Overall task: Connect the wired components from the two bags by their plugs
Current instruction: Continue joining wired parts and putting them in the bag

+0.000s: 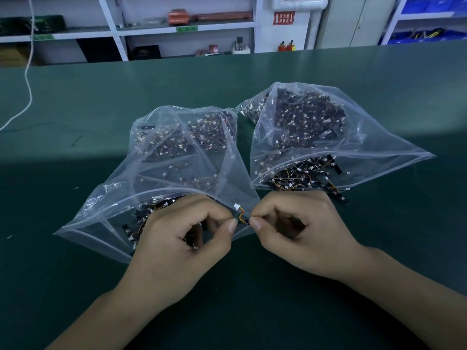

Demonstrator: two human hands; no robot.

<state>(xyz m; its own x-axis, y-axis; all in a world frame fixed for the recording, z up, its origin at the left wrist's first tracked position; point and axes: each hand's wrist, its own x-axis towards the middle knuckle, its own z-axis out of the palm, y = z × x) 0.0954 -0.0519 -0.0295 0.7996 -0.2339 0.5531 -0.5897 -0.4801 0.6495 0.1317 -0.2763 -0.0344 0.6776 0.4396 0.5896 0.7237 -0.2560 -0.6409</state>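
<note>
- left hand (177, 238) & right hand (298, 231) both pinched one small wired component (241, 219), fingers curled.
- best approach, prob: steady the white plug (237, 205), align w/ its mate before pushing.

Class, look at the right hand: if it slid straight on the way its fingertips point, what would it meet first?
Probably the small wired component it pinches, then the left hand just beyond; depth is hard to judge.

Counted two clear zip bags on the tabletop: left bag (161, 157) toward the near edge, right bag (316, 132) just beside it. Held too many wired components to count, each. Saw two hands, left hand (177, 238), right hand (298, 231), pinching one component (241, 218). One white cord (27, 79) at the left edge.
</note>
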